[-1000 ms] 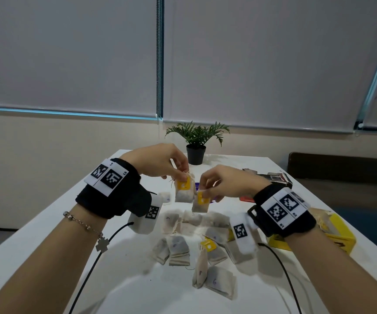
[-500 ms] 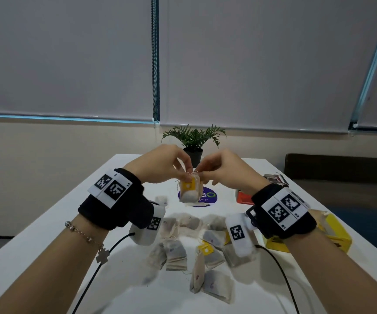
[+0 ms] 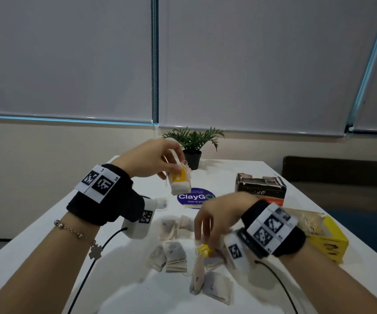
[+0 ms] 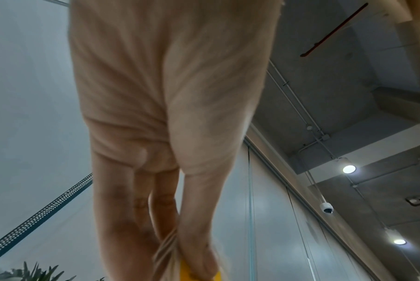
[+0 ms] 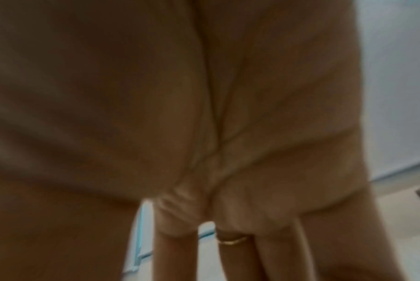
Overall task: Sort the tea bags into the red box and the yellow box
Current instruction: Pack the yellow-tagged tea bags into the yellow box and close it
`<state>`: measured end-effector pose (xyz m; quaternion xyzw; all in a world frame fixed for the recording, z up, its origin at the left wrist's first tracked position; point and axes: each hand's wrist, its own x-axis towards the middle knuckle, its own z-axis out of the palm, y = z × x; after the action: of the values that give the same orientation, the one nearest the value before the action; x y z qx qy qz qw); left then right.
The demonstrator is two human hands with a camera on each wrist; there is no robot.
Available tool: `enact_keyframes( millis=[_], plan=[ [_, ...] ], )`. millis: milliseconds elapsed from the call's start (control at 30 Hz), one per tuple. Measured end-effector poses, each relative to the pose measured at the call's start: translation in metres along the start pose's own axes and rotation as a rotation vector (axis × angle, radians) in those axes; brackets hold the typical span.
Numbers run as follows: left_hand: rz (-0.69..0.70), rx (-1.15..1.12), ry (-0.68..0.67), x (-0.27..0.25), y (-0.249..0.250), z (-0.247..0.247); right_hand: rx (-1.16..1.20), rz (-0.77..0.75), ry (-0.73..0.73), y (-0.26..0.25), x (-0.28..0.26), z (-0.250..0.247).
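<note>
My left hand (image 3: 174, 171) is raised over the far middle of the white table (image 3: 35, 241) and pinches a small stack of tea bags with a yellow tag (image 3: 180, 181). The left wrist view shows the thumb and fingers (image 4: 192, 237) closed on that yellow tag (image 4: 201, 274). My right hand (image 3: 205, 232), blurred, reaches down with straight fingers into the loose pile of tea bags (image 3: 175, 257), just above a yellow-tagged bag (image 3: 205, 249); it holds nothing. The red box (image 3: 261, 192) stands at the back right. The yellow box (image 3: 329, 244) lies at the right edge, behind my right wrist.
A potted plant (image 3: 193, 150) stands at the table's far end, with a round blue ClayGo sticker (image 3: 195, 197) in front of it. Black cables (image 3: 92, 264) trail from both wrist cameras across the near table. A dark bench (image 3: 341, 175) runs along the right.
My right hand has let go of the yellow-tagged bags and dropped down and right to the pile. The left hand keeps the bags and stays raised.
</note>
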<state>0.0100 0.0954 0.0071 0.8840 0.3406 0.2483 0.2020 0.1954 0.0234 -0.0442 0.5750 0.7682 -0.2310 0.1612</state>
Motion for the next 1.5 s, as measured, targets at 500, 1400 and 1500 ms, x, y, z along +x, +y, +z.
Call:
enact_keyframes(
  millis=[500, 1400, 1500],
  plan=[
    [0.002, 0.161, -0.198, -0.006, 0.006, -0.002, 0.077, -0.029, 0.234, 0.006, 0.000, -0.005],
    [0.063, -0.114, 0.094, -0.001, 0.017, 0.012, 0.771, -0.345, 0.826, 0.022, -0.009, -0.028],
    [0.059, -0.141, 0.129, 0.000, 0.020, 0.017, 0.718, -0.324, 0.797, 0.022, -0.010, -0.030]
  ],
)
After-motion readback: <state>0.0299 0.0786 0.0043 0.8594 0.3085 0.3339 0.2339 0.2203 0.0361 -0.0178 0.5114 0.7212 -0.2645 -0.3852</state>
